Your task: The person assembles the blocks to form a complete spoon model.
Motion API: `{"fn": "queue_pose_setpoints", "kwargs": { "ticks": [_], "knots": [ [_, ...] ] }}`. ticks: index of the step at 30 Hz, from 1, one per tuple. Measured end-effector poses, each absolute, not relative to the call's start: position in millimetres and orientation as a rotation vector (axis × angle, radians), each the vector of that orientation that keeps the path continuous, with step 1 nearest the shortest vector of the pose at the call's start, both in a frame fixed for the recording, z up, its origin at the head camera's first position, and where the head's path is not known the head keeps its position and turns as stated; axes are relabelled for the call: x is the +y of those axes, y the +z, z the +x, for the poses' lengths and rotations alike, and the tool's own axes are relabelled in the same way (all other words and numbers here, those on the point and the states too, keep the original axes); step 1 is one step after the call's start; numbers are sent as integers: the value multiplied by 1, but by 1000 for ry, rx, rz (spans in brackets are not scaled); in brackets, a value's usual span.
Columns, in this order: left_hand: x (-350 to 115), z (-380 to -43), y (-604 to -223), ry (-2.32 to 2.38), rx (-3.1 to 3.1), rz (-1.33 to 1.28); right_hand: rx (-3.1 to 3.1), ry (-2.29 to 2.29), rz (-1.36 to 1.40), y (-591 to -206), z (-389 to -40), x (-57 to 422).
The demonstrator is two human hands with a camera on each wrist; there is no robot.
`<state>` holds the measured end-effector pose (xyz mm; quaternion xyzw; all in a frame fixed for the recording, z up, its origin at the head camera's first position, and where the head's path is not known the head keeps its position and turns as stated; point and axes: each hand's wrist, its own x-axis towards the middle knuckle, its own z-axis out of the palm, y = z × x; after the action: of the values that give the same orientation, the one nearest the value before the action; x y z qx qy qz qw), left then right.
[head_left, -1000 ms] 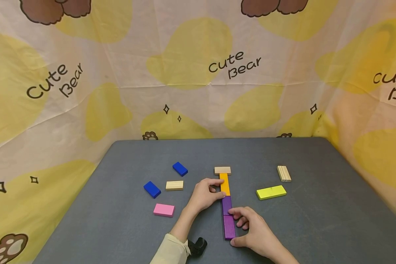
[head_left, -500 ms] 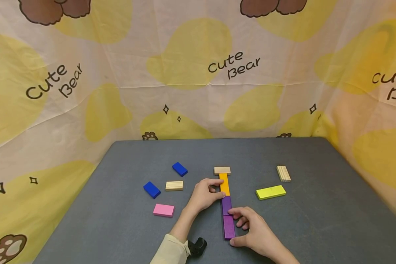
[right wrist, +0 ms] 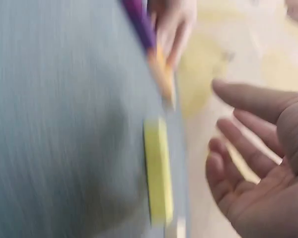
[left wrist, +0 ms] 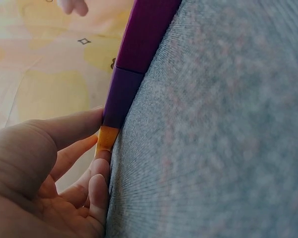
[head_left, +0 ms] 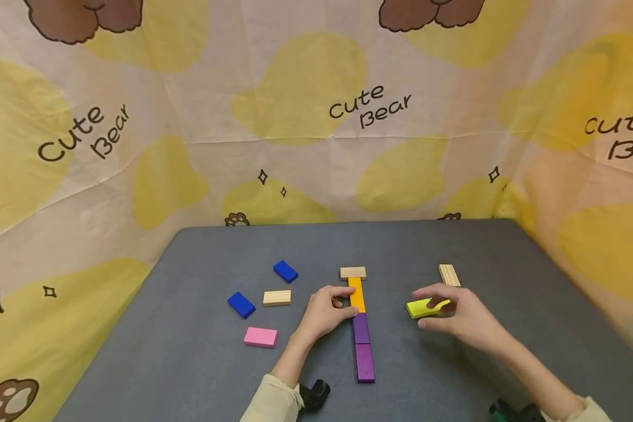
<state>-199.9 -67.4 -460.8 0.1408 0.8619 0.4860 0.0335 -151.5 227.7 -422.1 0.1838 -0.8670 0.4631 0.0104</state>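
A row on the grey table joins a plain wooden block [head_left: 353, 273], an orange block [head_left: 357, 296] and two purple blocks [head_left: 364, 362], end to end, with the wooden one set crosswise. My left hand [head_left: 324, 313] holds the orange block from its left side, thumb by the purple joint and index finger farther up. Over the yellow-green block [head_left: 418, 309] is my right hand [head_left: 472, 316], thumb and fingers apart, partly hiding it. In the right wrist view a gap separates those fingers from the yellow-green block [right wrist: 159, 173].
Two blue blocks [head_left: 285, 271], a ridged wooden block [head_left: 276, 298] and a pink block [head_left: 261, 337] lie left of the row. Behind my right hand lies another ridged wooden block [head_left: 448, 275]. Patterned cloth [head_left: 295, 117] hangs beyond the table.
My right hand has left the purple blocks and moved right and away from me, over the yellow-green block. My left hand stays at the orange block.
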Motion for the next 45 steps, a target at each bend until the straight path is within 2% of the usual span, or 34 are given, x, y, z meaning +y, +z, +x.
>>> {"fn": "queue_pose_setpoints", "kwargs": {
  "ticks": [6,13,45],
  "knots": [
    [-69,-200,-462,1494,2650,426,-2755,1614,589,-432,-189,281],
    [-67,-201,-464,1481,2663,416,-2766,1740,633,-449,-203,303],
    [-67,-200,-463,1482,2680,423,-2895,1735,433,-460,-209,307]
  ]
}}
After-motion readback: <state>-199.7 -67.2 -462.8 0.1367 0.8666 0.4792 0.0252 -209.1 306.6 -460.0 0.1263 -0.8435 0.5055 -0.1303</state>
